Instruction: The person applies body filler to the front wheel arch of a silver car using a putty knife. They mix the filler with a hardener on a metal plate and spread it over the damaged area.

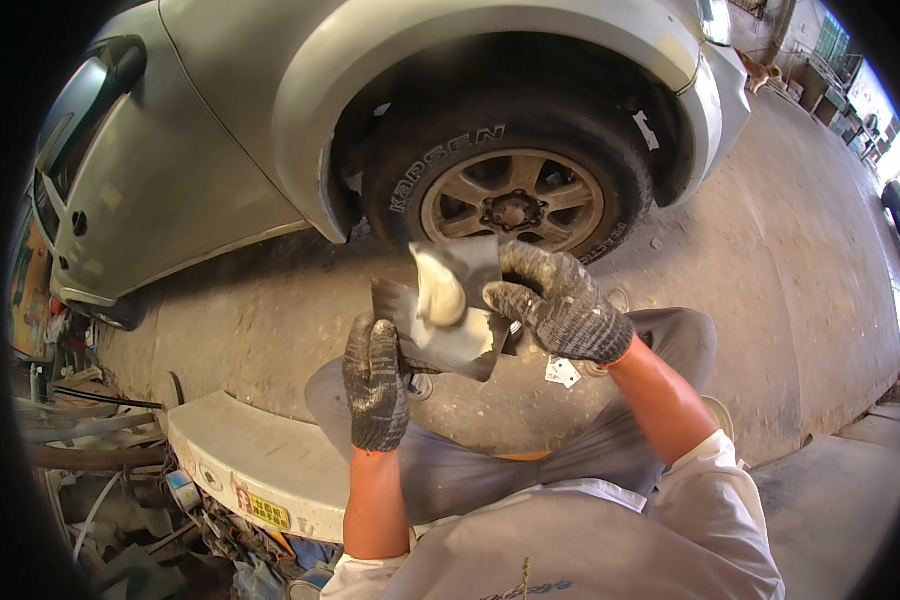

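Your pale shirt (610, 545) fills the bottom of the frame, and your grey trousers (470, 485) spread just above it. At the frame's centre, your gloved left hand (373, 385) holds the lower sheet (432, 350), its visible fingers close together along the left edge; you cannot tell from here where the thumb sits. Your gloved right hand (565, 305) pinches the upper sheet (483, 262) by its right side, between thumb and fingers. Cream paste (442, 290) lies in a thick lump between your hands, though which sheet bears most of it is unclear. If either sheet tips, the lump could slide off onto your trousers or the gritty floor (800, 260) and probably pick up dirt. Pressing the sheets together too hard could squeeze paste over their edges onto your knitted gloves, making your grip slippery. Swinging wide toward the tyre (390, 165), upper centre, could smear its sidewall.
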